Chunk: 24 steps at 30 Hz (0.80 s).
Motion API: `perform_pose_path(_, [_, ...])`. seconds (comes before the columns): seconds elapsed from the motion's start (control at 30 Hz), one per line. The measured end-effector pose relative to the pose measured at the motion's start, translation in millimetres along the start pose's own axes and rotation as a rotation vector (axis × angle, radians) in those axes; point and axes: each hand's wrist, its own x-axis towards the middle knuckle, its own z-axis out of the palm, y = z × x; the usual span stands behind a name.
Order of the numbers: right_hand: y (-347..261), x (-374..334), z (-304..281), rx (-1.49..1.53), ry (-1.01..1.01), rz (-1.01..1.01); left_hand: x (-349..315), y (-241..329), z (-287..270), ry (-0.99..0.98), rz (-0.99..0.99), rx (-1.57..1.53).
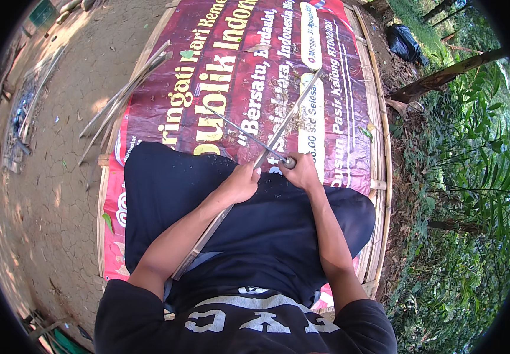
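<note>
My left hand (241, 183) is closed around a long, narrow bamboo strip (297, 108). The strip slants from beside my waist, over my lap, up to the far right. In my right hand (303, 172) is the handle of a long, thin knife (243, 134), its blade pointing to the far left. Blade and strip cross just beyond my hands; whether they touch I cannot tell. Pale shavings (294, 123) lie on the red printed banner (178, 76) under the strip. Dark cloth (278, 218) covers my lap, with small bits scattered on it.
A bamboo platform (379, 153) carries the banner. Several split bamboo pieces (126, 93) rest across its left edge. Cracked bare ground (60, 153) lies to the left. On the right are a leaning trunk (443, 76), a black plastic bag (405, 42) and dense plants (473, 177).
</note>
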Motion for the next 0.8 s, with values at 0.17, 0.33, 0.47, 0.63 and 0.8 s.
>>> perform_pose_path(0.17, [-7,-19,-13,0.097,0.036,-0.116,-3,9,-6,-0.018,-0.006,-0.01])
perform_pose_path(0.33, [6,-21,-9,0.016,0.096,-0.267,6,-10,6,0.014,0.042,-0.015])
perform_pose_path(0.47, [13,-23,7,-0.11,0.183,-0.276,0,6,-4,-0.047,-0.017,-0.052])
perform_pose_path(0.63, [13,-22,13,-0.198,0.197,-0.347,-4,16,-13,-0.083,-0.015,-0.168])
perform_pose_path(0.8, [30,-5,20,-0.173,0.191,-0.333,10,-16,4,0.01,0.135,-0.082])
